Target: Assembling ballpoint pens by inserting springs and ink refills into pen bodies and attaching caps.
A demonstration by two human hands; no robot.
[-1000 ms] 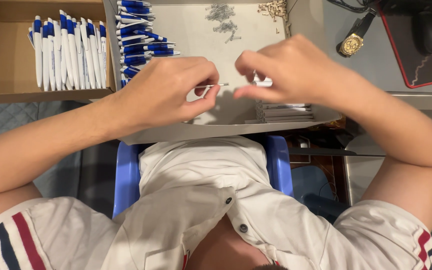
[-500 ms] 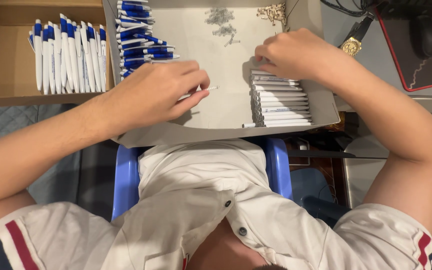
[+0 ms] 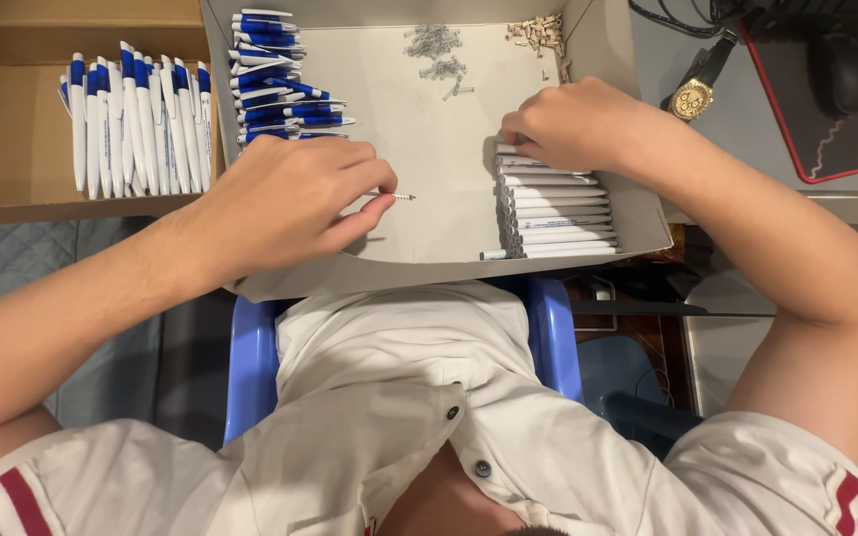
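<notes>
1. My left hand (image 3: pixel 290 203) pinches a thin refill (image 3: pixel 401 196), fingers clamped on it, tip pointing to 3 o'clock over the tray (image 3: pixel 429 129).
2. My right hand (image 3: pixel 578 124) rests on the top of the barrel stack (image 3: pixel 558 213) at 3 o'clock; fingers curled on the top barrel, grip hidden, so I cannot tell.
3. Springs (image 3: pixel 434 50) lie at 12 o'clock, finished pens (image 3: pixel 131 124) at 10.
4. Step, I judge: fetching a barrel for the refill.

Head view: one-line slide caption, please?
Left hand pinches a thin white pen refill while right hand touches the stacked white plastic pen barrels in an open cardboard tray.
</notes>
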